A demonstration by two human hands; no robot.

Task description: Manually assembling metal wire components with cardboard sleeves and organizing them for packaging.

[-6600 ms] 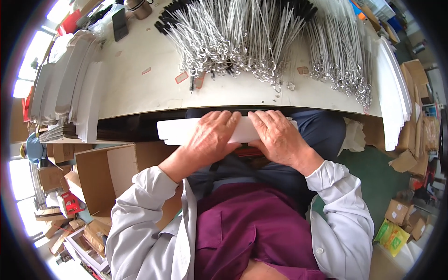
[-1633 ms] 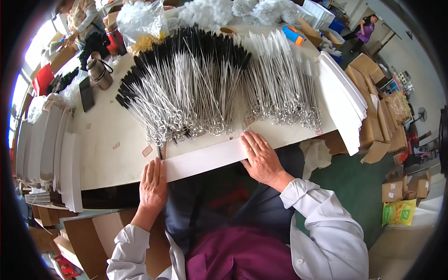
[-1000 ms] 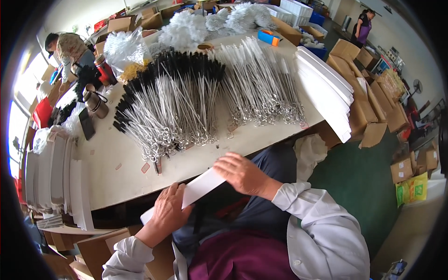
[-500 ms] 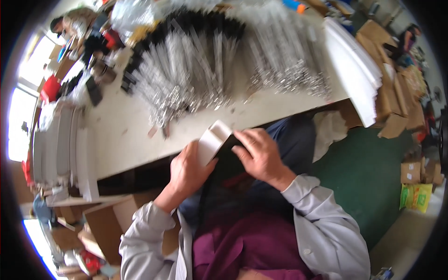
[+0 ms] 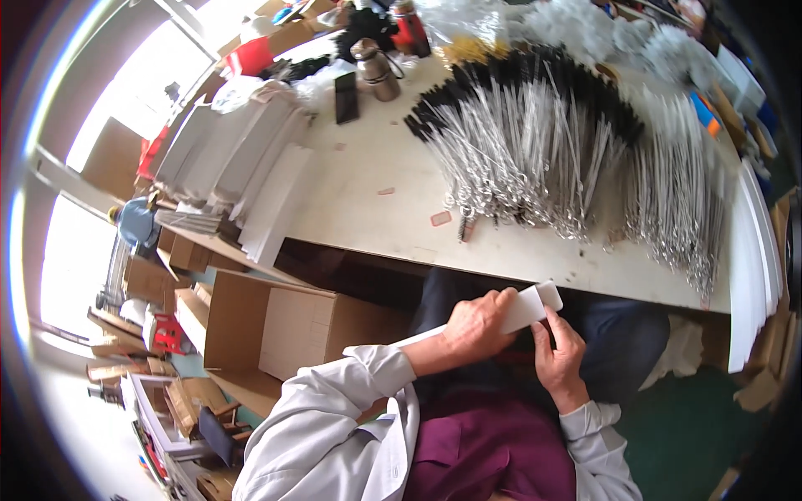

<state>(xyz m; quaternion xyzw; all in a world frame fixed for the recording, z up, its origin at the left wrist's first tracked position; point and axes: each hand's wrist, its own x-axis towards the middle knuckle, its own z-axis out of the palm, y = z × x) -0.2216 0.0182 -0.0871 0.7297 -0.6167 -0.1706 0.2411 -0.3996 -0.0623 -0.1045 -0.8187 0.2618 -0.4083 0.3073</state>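
Note:
A long, narrow white cardboard box [image 5: 522, 311] lies across my lap, just off the table's near edge. My left hand [image 5: 478, 324] is wrapped round it, and the box's near-left length runs back under my wrist. At its right end a rounded white flap [image 5: 548, 294] shows. My right hand [image 5: 560, 355] pinches that end's lower edge between thumb and forefinger. On the table beyond, a fanned pile of thin rods [image 5: 526, 150] has metal loops toward me and black far ends. A second pile of thin rods [image 5: 675, 200] lies to its right.
Flat white cardboard stacks [image 5: 238, 150] stand on the table's left, more white sheets [image 5: 752, 275] at its right edge. A dark phone [image 5: 346, 98] and a metal flask [image 5: 376, 71] sit farther back. An open brown carton [image 5: 225, 321] is below left.
The view has swung left, so hands and table appear farther right. My right hand, beside the box's end before, now pinches it. My left hand still holds the box.

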